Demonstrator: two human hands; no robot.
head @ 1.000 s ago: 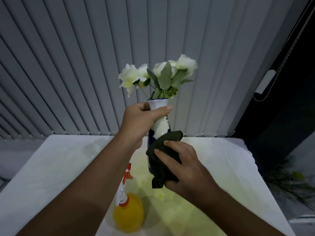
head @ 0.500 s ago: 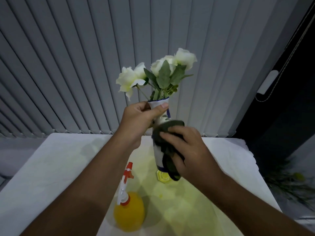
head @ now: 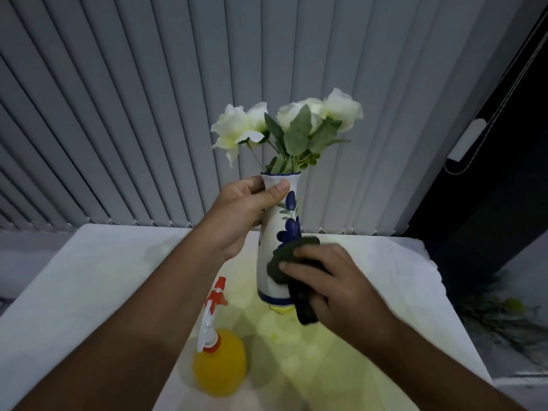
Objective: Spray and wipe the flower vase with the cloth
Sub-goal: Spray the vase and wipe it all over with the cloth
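Note:
A tall white vase (head: 274, 232) with blue flower patterns holds white roses (head: 284, 123) with green leaves. My left hand (head: 243, 212) grips the vase by its neck, thumb across the front just under the rim. My right hand (head: 332, 289) holds a dark cloth (head: 292, 271) and presses it against the lower right side of the vase. The cloth hides part of the vase's lower body. A yellow spray bottle (head: 218, 357) with a white and red trigger head stands on the table in front of the vase, to the left.
The white table (head: 89, 292) is lit yellowish around the vase. Grey vertical blinds (head: 148, 114) hang behind it. A small yellow object (head: 278, 308) shows under the vase's base. Dark greenery (head: 504, 318) lies on the floor to the right.
My right hand has slid the cloth down the vase from the upper body to the lower part, uncovering the blue pattern. The left hand still grips the neck.

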